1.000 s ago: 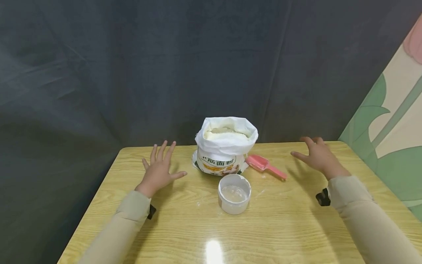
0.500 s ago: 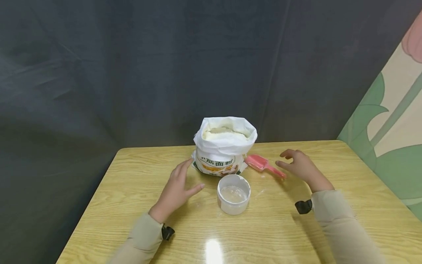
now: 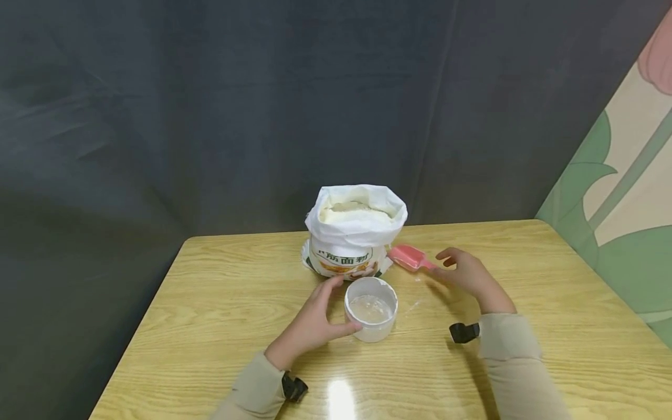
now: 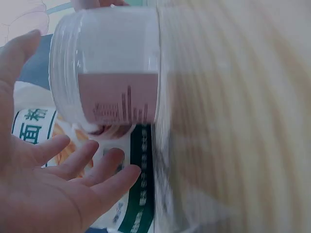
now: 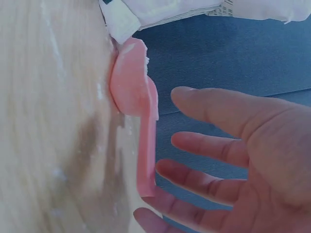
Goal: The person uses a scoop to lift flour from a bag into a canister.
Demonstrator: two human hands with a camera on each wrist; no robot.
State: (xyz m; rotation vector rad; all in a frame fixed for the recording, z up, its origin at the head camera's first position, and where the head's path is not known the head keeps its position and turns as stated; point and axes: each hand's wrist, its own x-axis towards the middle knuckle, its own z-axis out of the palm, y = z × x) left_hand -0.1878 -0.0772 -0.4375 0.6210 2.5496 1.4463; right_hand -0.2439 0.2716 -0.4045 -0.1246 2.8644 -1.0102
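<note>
A clear plastic jar (image 3: 371, 309) with a pinkish label stands upright on the table, a whitish residue inside. My left hand (image 3: 311, 326) is spread at its left side, thumb in front and fingers behind; the left wrist view shows the palm apart from the jar (image 4: 114, 53). A pink scoop (image 3: 409, 257) lies right of an open white flour bag (image 3: 358, 230), its bowl close to the bag. Over the scoop's handle (image 5: 147, 160) hovers my right hand (image 3: 467, 277), fingers loosely bent and not closed round it. Whether a fingertip touches the handle, I cannot tell.
The wooden table (image 3: 236, 291) has light powder marks near the jar and scoop. Behind it hangs a dark curtain (image 3: 294, 116). At the right stands a wall with painted flowers (image 3: 630, 175).
My left hand has moved right, from left of the bag to the jar. My right hand has come left and down to the scoop's handle. Bag, jar and scoop stay in place.
</note>
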